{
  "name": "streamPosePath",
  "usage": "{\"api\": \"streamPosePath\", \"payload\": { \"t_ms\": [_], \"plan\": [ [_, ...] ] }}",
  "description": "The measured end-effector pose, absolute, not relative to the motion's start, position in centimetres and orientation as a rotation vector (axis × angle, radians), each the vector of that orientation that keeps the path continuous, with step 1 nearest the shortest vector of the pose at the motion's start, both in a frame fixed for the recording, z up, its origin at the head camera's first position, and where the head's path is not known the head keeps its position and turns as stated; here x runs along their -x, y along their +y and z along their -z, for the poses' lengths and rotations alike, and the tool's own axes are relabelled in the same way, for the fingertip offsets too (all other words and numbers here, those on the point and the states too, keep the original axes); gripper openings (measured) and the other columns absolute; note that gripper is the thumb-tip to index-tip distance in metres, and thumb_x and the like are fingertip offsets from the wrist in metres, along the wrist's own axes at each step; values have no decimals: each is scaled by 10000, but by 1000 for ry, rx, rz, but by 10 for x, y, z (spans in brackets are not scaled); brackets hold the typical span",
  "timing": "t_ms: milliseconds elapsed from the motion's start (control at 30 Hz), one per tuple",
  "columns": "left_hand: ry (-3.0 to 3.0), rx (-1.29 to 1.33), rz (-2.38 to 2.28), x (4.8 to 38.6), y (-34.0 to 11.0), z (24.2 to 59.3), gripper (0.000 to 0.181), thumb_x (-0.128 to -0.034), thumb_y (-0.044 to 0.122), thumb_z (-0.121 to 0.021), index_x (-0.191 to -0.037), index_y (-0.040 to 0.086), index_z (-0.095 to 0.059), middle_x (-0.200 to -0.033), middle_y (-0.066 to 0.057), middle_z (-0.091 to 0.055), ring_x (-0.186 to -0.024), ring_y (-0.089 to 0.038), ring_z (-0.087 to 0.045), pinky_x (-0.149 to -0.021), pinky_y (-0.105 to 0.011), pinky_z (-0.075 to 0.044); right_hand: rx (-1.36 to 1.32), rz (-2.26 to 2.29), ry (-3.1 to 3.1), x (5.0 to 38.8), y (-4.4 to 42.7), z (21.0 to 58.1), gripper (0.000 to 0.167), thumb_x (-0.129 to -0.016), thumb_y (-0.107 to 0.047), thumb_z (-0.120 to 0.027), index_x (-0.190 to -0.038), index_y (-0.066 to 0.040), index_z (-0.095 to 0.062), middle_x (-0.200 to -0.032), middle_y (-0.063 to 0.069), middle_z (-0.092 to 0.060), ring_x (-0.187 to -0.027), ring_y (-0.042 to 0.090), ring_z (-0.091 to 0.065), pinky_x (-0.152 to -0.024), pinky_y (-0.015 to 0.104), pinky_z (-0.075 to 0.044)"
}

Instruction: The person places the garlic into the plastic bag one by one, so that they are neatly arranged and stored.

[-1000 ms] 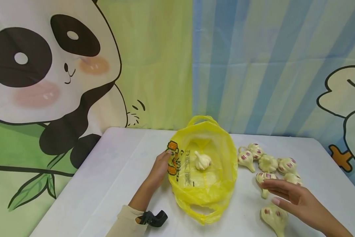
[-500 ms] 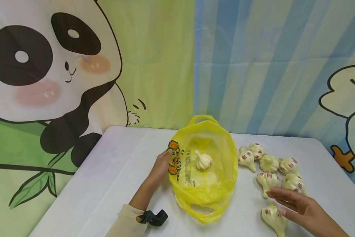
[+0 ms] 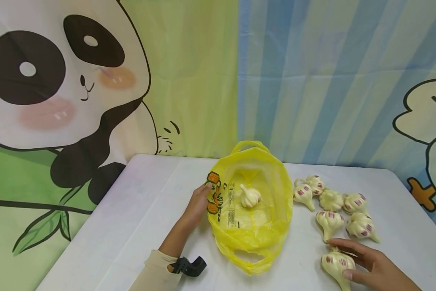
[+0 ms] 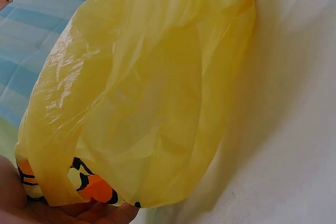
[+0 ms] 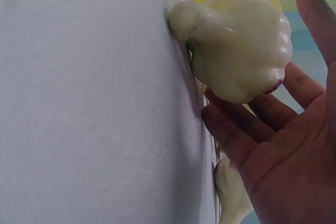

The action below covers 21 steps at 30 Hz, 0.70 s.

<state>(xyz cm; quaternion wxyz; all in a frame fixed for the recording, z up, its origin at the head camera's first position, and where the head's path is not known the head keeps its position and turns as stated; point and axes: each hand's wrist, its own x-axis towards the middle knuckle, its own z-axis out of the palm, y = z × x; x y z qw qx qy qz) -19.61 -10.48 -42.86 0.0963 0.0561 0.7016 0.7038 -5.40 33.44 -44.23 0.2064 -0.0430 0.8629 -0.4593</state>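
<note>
A yellow plastic bag point(image 3: 255, 240) with an orange cartoon print lies on the table with its mouth spread wide. One garlic bulb point(image 3: 250, 197) rests inside it. My left hand point(image 3: 196, 206) pinches the bag's left edge, thumb on the printed side and fingers behind. At the right front, my right hand point(image 3: 374, 264) is spread around the nearest garlic bulb point(image 3: 335, 263). In the right wrist view, the fingers point(image 5: 273, 111) lie close along this bulb point(image 5: 241, 45), while the thumb stands apart from it. Whether the fingers touch it, I cannot tell.
Several more garlic bulbs with purple marks, such as the one at the middle right point(image 3: 362, 225), lie on the white table point(image 3: 148, 194) to the right of the bag. A printed curtain point(image 3: 192, 81) hangs behind the table. A black wrist strap point(image 3: 190, 267) sits on the left wrist.
My right hand has come down and slightly toward the front, from above the bulbs to around the nearest one. My left hand keeps its hold on the bag in the same place.
</note>
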Motion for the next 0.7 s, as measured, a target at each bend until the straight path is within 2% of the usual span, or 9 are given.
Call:
{"api": "streamPosePath", "payload": {
  "t_ms": [100, 133, 300, 400, 500, 700],
  "plan": [
    [2083, -170, -2085, 196, -105, 428, 524, -1069, 393, -294, -1454, 62, -422, -1182, -224, -556, -1138, -313, -500, -1056, -467, -294, 116, 1273, 2376, 55, 335, 443, 635, -972, -252, -616, -1470, 29, -339, -1448, 277, -397, -1155, 144, -555, -834, 641, -454],
    [2086, -169, -2084, 196, -105, 428, 523, -1069, 391, -293, -1453, 60, -424, -1177, -224, -558, -1134, -311, -502, -1056, -469, -293, 123, 1273, 2365, 55, 336, 443, 640, -973, -248, -615, -1472, 35, -331, -1450, 285, -388, -1178, 225, -547, -836, 639, -454],
    [2096, -151, -2087, 196, -106, 426, 514, -1069, 382, -302, -1439, 53, -441, -1157, -218, -564, -1110, -300, -512, -1044, -460, -307, 185, 1236, 2351, 55, 340, 445, 612, -968, -240, -624, -1457, 30, -375, -1435, 252, -427, -1123, 4, -528, -852, 614, -462],
    [2095, -144, -2092, 196, -106, 423, 516, -1069, 377, -307, -1446, 46, -428, -1186, -203, -561, -1134, -291, -504, -1052, -463, -304, 226, 1218, 2368, 55, 342, 445, 562, -954, -243, -645, -1417, 12, -455, -1379, 107, -521, -1049, -140, -474, -845, 575, -484],
    [2095, -142, -2091, 195, -106, 423, 524, -1069, 376, -307, -1456, 39, -410, -1223, -190, -554, -1167, -279, -490, -1065, -467, -294, 258, 1215, 2373, 55, 343, 445, 533, -947, -237, -655, -1393, 4, -490, -1351, 67, -539, -1034, -175, -449, -836, 513, -510],
    [2096, -130, -2093, 195, -106, 424, 523, -1067, 381, -311, -1457, 49, -414, -1223, -170, -561, -1169, -272, -491, -1063, -464, -299, 313, 1198, 2384, 55, 345, 444, 508, -962, -195, -633, -1384, 40, -479, -1359, 257, -496, -1031, -162, -461, -812, 479, -525]
  ]
}}
